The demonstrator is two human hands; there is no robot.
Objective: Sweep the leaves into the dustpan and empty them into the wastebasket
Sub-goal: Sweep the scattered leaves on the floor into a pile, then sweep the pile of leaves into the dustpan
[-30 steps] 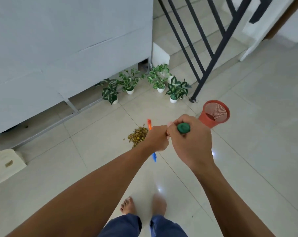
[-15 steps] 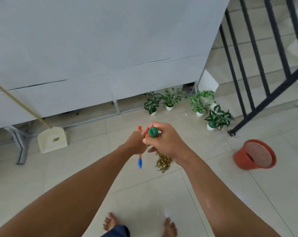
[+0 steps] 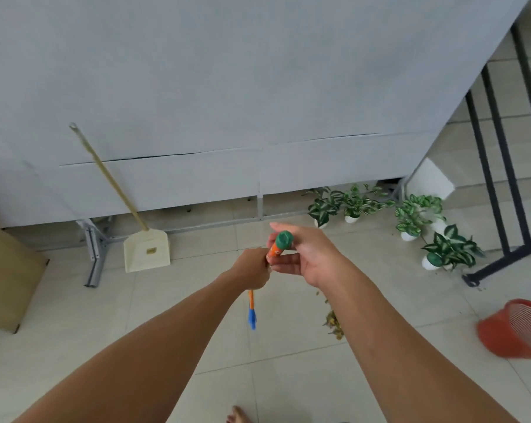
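My left hand [image 3: 253, 270] grips the orange broom handle [image 3: 273, 251] below its green cap. The handle's blue lower part [image 3: 252, 319] pokes out under that fist; the bristles are hidden. My right hand [image 3: 307, 257] lies loosely at the cap, palm showing, thumb above and nearly straight fingers below it. A small pile of dry leaves [image 3: 334, 323] lies on the tiled floor, partly behind my right forearm. The cream dustpan [image 3: 146, 251] with a long wooden handle leans on the grey wall at the left. The red mesh wastebasket [image 3: 517, 331] lies tipped at the right edge.
Small potted plants [image 3: 349, 206] stand along the wall base, and more potted plants [image 3: 447, 248] near the black stair railing [image 3: 502, 178]. A cardboard box [image 3: 8, 276] stands at the far left, a metal leg [image 3: 95, 251] beside the dustpan. My bare foot [image 3: 238, 415] shows at the bottom.
The view has swung left, bringing the dustpan toward the middle and the wastebasket to the right edge. My right hand's fingers have loosened from the broom's cap.
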